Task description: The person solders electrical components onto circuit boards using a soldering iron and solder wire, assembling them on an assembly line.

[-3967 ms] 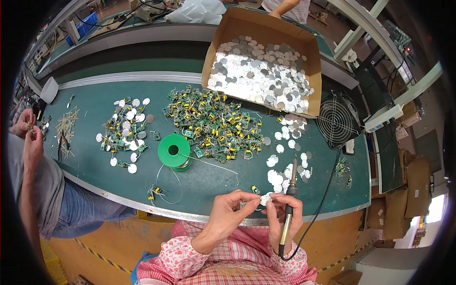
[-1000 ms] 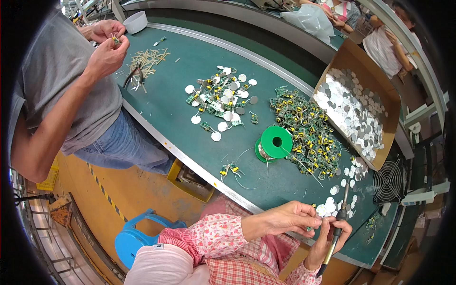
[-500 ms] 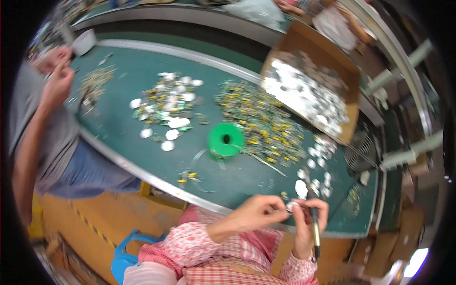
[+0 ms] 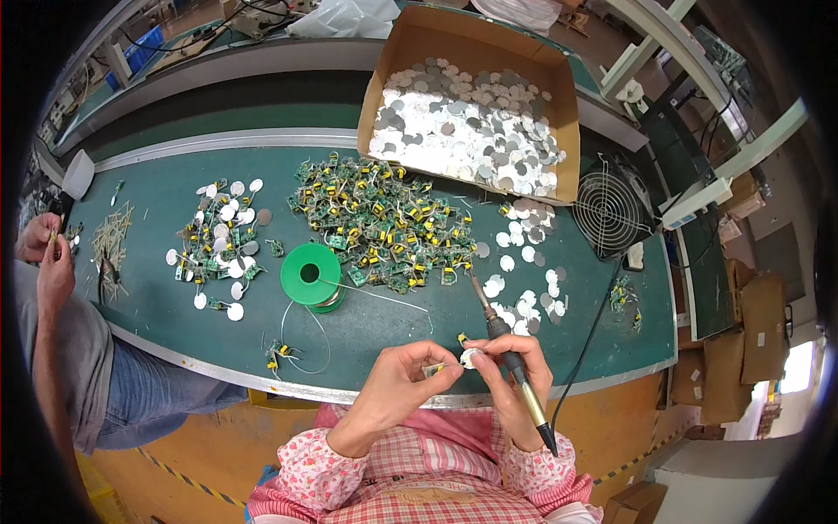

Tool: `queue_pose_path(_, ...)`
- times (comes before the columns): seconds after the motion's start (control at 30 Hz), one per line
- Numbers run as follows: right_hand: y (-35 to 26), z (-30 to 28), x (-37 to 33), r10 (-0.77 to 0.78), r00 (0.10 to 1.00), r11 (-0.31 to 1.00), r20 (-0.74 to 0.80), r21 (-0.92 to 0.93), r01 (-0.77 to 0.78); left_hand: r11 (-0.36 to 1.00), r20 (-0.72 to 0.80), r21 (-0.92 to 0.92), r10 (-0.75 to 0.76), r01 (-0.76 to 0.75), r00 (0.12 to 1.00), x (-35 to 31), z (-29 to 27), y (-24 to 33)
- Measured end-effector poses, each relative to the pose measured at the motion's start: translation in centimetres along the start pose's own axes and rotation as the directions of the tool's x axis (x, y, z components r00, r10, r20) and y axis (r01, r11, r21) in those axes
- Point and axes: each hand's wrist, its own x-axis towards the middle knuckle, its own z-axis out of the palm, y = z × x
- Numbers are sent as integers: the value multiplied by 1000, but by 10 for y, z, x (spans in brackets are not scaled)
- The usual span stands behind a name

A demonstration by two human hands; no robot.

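My left hand (image 4: 397,380) is closed in a pinch near the table's front edge, on what looks like a small circuit board (image 4: 433,370), mostly covered by the fingers. Close beside it, my right hand (image 4: 517,375) pinches a white metal disc (image 4: 470,359) between thumb and fingers. That same hand also carries a soldering iron (image 4: 499,328), its tip pointing away over the table and its cord end toward me. A small piece with yellow on it (image 4: 463,339) shows just beyond the disc; whether it touches the disc I cannot tell.
A green solder spool (image 4: 312,278) stands left of my hands, before a heap of circuit boards (image 4: 375,218). Loose discs (image 4: 524,306) lie beyond my right hand. Behind are a cardboard box (image 4: 563,166) of discs and a fan (image 4: 611,210). Another person's hands (image 4: 51,253) work at far left.
The view has swung right and steadied, so the table sits further left in it. My hands stay close together, with the disc and soldering iron still in the right one.
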Motion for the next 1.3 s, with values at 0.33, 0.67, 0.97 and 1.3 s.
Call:
queue_pose_path(0.33,-1,-3,2,-39,999,997,21,-65,40,975,-33,175,147,-139,989,3,2,-2)
queue_pose_path(0.67,-2,-3,7,-109,990,976,92,-178,124,995,-21,92,32,-30,999,3,-3,4)
queue_pose_path(0.97,-33,-19,4,-426,893,768,143,-465,440,968,-265,-214,70,-129,962,12,-9,17)
queue_pose_path(1.3,-19,-14,1,-514,856,813,61,-284,508,908,-258,-389,57,-158,965,12,-9,22)
